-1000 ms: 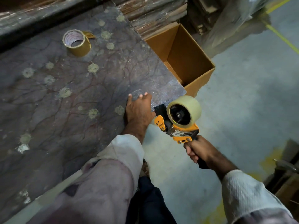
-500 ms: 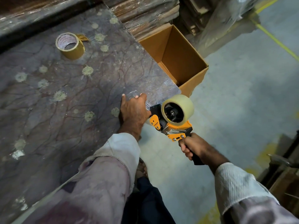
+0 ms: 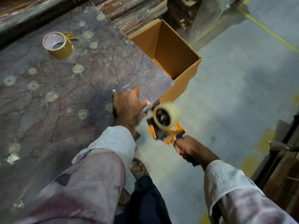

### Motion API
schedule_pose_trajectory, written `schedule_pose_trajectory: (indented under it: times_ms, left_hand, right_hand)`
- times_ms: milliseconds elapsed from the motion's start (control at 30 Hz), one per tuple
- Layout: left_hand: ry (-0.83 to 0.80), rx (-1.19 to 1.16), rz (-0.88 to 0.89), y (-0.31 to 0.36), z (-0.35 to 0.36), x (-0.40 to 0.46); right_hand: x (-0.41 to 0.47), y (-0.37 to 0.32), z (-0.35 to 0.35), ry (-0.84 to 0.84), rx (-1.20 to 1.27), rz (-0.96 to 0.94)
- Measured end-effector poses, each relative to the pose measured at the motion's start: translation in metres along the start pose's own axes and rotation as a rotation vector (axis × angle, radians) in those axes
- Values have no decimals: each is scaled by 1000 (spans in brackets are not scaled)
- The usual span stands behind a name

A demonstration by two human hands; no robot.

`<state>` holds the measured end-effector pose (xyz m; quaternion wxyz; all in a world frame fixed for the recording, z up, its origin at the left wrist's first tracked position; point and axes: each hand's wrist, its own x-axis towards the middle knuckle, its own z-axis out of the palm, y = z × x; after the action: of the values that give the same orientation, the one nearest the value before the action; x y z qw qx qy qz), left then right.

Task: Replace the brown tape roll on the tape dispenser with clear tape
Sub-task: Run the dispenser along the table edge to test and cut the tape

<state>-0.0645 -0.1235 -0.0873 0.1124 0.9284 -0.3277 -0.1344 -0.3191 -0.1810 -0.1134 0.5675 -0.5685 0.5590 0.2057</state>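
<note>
We note the right hand (image 3: pixel 188 147) gripping the dispenser (image 3: pixel 163 128) handle just off the table (image 3: pixel 48 97) corner; the clear roll (image 3: pixel 167 116) is mounted; the left hand (image 3: pixel 127 105) presses flat.

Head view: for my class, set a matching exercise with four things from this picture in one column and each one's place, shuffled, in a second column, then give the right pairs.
Things
1. brown tape roll
2. clear tape roll
3. cardboard box
4. left hand

Places
A. on the floor beside the table's corner
B. mounted on the orange dispenser
C. pressed on the table near its edge
D. lying on the table's far part

Pairs: 1-D, 2-B, 3-A, 4-C
</note>
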Motion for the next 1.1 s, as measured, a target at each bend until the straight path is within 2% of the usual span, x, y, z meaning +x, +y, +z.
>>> schedule_pose_trajectory:
  times_ms: [33,100,167,433,567,767,933,1100]
  left_hand:
    - [2,-6,12,0,0,0]
    - [41,-31,27,-1,3,3]
    - [41,-35,34,-7,6,1]
    - [13,-19,97,-8,2,-4]
    - [-67,-231,129,-14,-21,-13]
    - [140,-462,127,-39,-84,-55]
    - [308,-490,85,-88,-140,-102]
    - [444,-635,-93,-135,-194,-135]
  right_hand:
    - [-3,17,8,19,-32,42]
    - [-3,34,22,14,75,104]
    - [5,32,30,45,152,88]
    - [-10,6,13,102,159,28]
    - [-38,-5,4,148,171,-21]
    - [-103,-55,7,151,198,-211]
    - [-165,-109,37,5,245,-388]
    - [-215,-150,75,-315,343,-438]
